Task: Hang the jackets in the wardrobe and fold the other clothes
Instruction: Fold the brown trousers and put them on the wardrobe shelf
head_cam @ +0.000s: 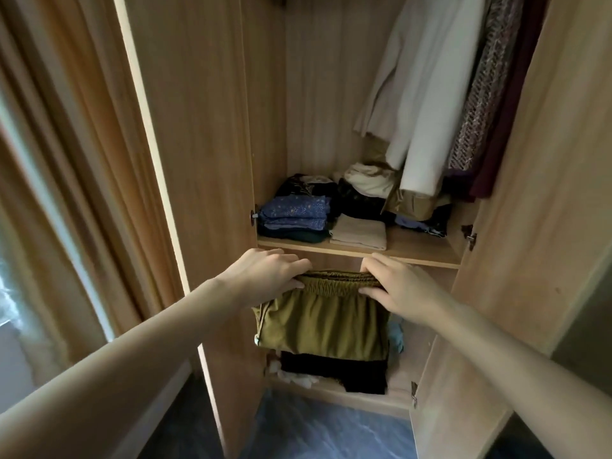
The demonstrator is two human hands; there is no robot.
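A folded olive-green garment (pixel 323 321) with an elastic waistband hangs in front of the wardrobe's lower compartment. My left hand (pixel 265 274) grips the left end of the waistband and my right hand (pixel 397 286) grips the right end. Both hands sit just below the front edge of the wooden shelf (pixel 414 255). On that shelf lie stacks of folded clothes: a blue patterned pile (pixel 293 213) at the left and a beige folded piece (pixel 359 231) in the middle. Above at the right hang a cream jacket (pixel 420 94), a patterned garment (pixel 480 94) and a dark maroon one (pixel 510 127).
The wardrobe's left door (pixel 198 127) and right door (pixel 530 226) stand open on either side. A black garment (pixel 334 369) and some white cloth (pixel 291 374) lie in the bottom compartment. A curtain (pixel 66 160) hangs at the left. The floor (pixel 324 435) below is dark blue.
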